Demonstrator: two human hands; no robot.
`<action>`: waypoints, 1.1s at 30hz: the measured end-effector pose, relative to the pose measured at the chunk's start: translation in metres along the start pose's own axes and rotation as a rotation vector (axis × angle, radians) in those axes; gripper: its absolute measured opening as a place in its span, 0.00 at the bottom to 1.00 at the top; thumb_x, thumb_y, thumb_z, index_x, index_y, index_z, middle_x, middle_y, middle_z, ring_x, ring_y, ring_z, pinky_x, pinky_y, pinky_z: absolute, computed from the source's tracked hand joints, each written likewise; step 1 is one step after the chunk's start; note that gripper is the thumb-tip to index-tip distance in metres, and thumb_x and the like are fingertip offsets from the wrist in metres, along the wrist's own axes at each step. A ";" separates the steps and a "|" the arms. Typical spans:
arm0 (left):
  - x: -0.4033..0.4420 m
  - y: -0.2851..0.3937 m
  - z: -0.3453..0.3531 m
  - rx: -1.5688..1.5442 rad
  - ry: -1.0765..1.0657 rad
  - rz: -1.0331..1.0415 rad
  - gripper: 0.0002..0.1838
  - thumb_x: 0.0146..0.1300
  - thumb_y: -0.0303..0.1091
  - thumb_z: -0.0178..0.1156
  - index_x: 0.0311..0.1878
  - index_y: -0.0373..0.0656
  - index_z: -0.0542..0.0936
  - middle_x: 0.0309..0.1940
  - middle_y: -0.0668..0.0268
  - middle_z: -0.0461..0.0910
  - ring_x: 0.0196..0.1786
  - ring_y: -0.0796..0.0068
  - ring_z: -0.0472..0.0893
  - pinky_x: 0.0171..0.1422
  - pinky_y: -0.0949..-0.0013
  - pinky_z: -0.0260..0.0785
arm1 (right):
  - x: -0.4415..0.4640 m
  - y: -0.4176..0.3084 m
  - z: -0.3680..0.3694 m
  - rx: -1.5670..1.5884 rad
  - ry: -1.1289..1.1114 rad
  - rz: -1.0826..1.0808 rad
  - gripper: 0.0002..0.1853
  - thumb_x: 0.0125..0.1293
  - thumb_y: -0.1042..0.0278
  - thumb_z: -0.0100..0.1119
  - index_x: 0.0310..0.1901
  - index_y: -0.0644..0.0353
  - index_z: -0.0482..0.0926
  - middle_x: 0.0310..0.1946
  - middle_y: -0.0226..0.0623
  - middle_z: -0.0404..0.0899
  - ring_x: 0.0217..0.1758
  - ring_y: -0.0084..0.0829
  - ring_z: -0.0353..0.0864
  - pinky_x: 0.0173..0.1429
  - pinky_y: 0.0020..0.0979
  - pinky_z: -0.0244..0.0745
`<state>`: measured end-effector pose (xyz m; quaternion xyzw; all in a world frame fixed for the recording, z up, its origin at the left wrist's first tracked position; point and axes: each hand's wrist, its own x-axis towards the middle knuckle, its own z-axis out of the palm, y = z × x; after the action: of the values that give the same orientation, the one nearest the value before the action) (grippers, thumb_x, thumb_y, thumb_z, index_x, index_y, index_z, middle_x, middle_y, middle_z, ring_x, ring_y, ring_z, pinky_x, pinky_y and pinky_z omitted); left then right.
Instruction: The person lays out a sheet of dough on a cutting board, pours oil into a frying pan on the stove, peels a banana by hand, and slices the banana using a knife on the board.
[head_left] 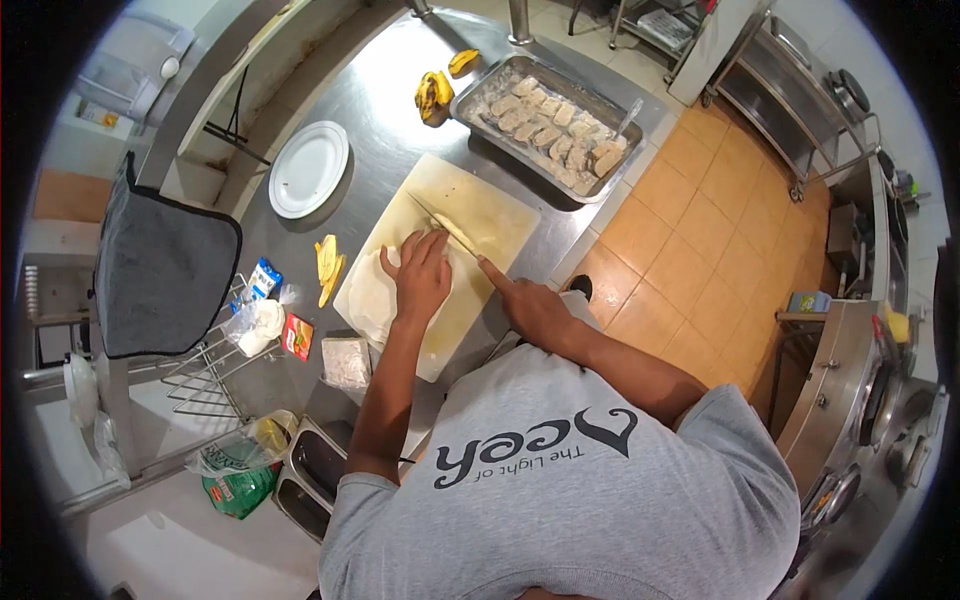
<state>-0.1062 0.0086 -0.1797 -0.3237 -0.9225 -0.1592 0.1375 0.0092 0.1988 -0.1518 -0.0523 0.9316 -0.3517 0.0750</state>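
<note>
My right hand [535,308] grips a knife [428,210], its blade reaching up and left over the pale cutting board [500,212]. Along the blade lies a peeled banana [456,233]. The curled fingertips of my left hand [424,272] press at the banana's near end and partly hide it; the thumb is held apart. Under and beside that hand, thin round white wrappers [372,300] rest on the board. Whether the blade is in the banana I cannot tell.
Behind the board stands a metal tray [480,130] of floury rolls. Banana peels [328,270], unpeeled bananas [434,96], a white plate [309,170], a wrapped pale block [346,362], a red packet [297,337] and a wire rack [205,380] surround it.
</note>
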 end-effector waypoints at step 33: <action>0.023 0.046 -0.012 -1.966 0.285 -0.971 0.25 0.75 0.49 0.40 0.60 0.37 0.66 0.57 0.56 0.74 0.61 0.64 0.73 0.65 0.65 0.66 | -0.015 -0.015 -0.037 0.121 -0.128 -0.122 0.37 0.62 0.77 0.51 0.72 0.49 0.52 0.32 0.53 0.78 0.38 0.54 0.79 0.44 0.48 0.72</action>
<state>-0.0923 0.0512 -0.1506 0.1258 -0.3985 -0.8957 -0.1517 0.0176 0.2140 -0.1129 -0.1268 0.8970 -0.4073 0.1160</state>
